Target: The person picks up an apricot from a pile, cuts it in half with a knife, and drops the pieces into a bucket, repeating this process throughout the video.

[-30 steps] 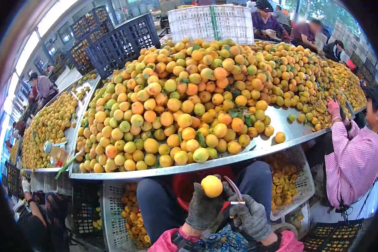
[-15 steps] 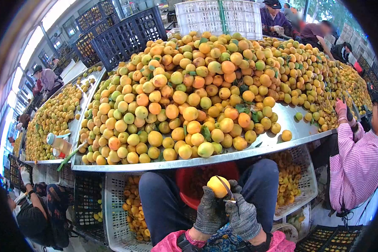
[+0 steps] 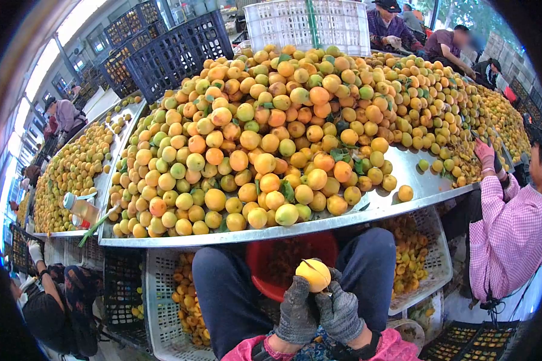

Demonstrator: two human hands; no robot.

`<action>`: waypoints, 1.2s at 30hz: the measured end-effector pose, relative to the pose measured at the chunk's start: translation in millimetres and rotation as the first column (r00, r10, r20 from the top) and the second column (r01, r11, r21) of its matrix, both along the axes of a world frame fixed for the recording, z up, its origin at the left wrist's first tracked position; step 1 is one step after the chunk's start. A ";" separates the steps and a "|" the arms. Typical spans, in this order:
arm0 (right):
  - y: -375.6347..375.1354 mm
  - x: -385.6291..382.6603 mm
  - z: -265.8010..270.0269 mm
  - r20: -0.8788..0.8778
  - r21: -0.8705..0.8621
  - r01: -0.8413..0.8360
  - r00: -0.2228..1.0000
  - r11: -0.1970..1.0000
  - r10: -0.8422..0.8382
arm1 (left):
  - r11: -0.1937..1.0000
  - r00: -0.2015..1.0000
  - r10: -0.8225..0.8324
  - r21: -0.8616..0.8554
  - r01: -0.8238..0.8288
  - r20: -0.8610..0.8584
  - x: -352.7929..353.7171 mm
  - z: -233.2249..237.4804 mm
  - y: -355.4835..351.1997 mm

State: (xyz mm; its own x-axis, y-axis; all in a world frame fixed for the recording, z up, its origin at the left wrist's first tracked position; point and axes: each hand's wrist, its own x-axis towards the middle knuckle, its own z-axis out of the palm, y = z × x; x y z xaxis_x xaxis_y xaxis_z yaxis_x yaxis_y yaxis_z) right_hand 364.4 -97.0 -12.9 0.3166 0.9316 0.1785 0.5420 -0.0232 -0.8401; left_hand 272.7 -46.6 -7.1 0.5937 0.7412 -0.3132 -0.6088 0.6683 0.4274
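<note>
- The step in hand looks like cutting 1 yellow fruit (image 3: 310, 278); the thin dark curve across its upper face appears to be the blade of a knife (image 3: 313, 265); how deep the edge sits cannot be told.
- The next move seems to call for turning the yellow fruit steadily against the edge, so the cut can run further round; the supporting fingertips would need to keep clear of it.
- The left hand (image 3: 295, 314), grey-gloved, grips the yellow fruit from below and along its left side; its fingers point up and away from the body.
- The right hand (image 3: 341, 314), gloved likewise, is curled close beside it, closed apparently round the knife's hidden handle; its upper fingers sit at the fruit's right side.
- The yellow fruit is held up between the 2 knees (image 3: 372, 256), in front of the red basin (image 3: 258, 272); the metal table (image 3: 376, 213) and its fruit pile (image 3: 265, 144) lie beyond.
</note>
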 end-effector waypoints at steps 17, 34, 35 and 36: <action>-22.9 37.1 4.4 0.216 -0.147 -0.194 0.951 0.970 0.222 | 0.433 0.630 0.278 0.681 0.591 -0.725 -40.2 13.9 59.4; -1.4 32.1 5.6 0.345 -0.483 -0.208 0.847 0.850 0.403 | -0.313 0.393 0.714 0.238 0.919 -0.579 -27.0 28.3 74.1; -4.3 31.2 1.6 0.315 -0.378 -0.184 0.896 0.907 0.312 | -0.203 0.432 0.694 0.419 0.885 -0.576 -29.4 33.3 72.0; -6.6 30.3 -2.5 0.272 -0.267 -0.148 0.937 0.952 0.221 | -0.083 0.472 0.679 0.579 0.811 -0.563 -32.6 36.7 71.0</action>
